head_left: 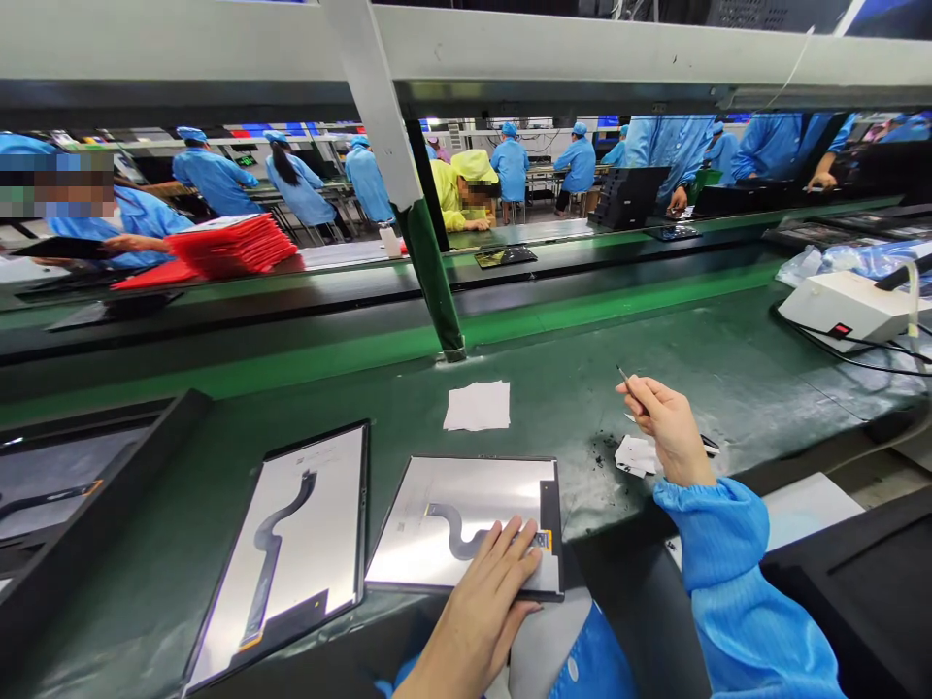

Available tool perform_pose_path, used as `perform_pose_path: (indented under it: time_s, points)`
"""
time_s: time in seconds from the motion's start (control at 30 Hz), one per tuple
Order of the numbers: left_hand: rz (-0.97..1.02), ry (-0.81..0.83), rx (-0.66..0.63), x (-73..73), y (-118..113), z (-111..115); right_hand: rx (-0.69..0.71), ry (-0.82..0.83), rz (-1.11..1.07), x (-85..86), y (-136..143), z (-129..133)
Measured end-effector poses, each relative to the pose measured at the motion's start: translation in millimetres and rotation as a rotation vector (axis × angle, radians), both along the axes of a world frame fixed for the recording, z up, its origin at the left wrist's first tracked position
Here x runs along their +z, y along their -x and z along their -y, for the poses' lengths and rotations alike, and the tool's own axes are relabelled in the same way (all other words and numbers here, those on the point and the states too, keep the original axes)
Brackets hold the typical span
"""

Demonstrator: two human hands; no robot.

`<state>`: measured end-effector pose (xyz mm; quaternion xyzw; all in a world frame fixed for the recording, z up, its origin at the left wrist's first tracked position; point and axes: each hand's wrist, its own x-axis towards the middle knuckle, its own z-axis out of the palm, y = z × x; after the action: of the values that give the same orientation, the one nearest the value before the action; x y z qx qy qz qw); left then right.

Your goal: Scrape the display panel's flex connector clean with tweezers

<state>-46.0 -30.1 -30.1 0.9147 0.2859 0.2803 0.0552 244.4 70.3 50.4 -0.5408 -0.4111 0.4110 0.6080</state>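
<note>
My left hand (pixel 486 604) lies spread over the lower right part of a silver-backed display panel (pixel 415 495), its fingers on the dark curved flex cable near the orange connector. My right hand (pixel 668 427), raised over the bench at the right, pinches a thin dark pointed tool (pixel 627 381) with its tip up and to the left. A second panel (pixel 291 544) with a similar cable rests to the left. White paper scraps (pixel 636 454) and black crumbs (pixel 604 449) are beneath and beside my right hand.
A white paper (pixel 479 406) lies behind the middle panel. On the left is a black tray (pixel 146 485); a post (pixel 429 272) rises behind the bench (pixel 539 374). At the right stands a white device (pixel 848 309) with cables. Several people work beyond the conveyor (pixel 327 306).
</note>
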Motion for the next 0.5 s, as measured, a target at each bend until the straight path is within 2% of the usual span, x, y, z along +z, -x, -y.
perform_pose_path:
  time_s: [0.13, 0.27, 0.4, 0.5]
  points:
    - [-0.035, 0.013, 0.022, 13.0, -5, -4, 0.083, -0.002, 0.079, 15.8, 12, 37]
    - [0.076, 0.047, 0.064, 19.2, -24, -22, 0.324, -0.005, 0.248, 22.2, 29, 72]
    - [0.103, 0.23, 0.087, 18.3, -43, -39, 0.463, -0.011, 0.197, 12.3, 38, 82]
    - [0.065, 0.252, 0.088, 17.9, -46, -40, 0.409, 0.002, 0.139, -6.2, 39, 84]
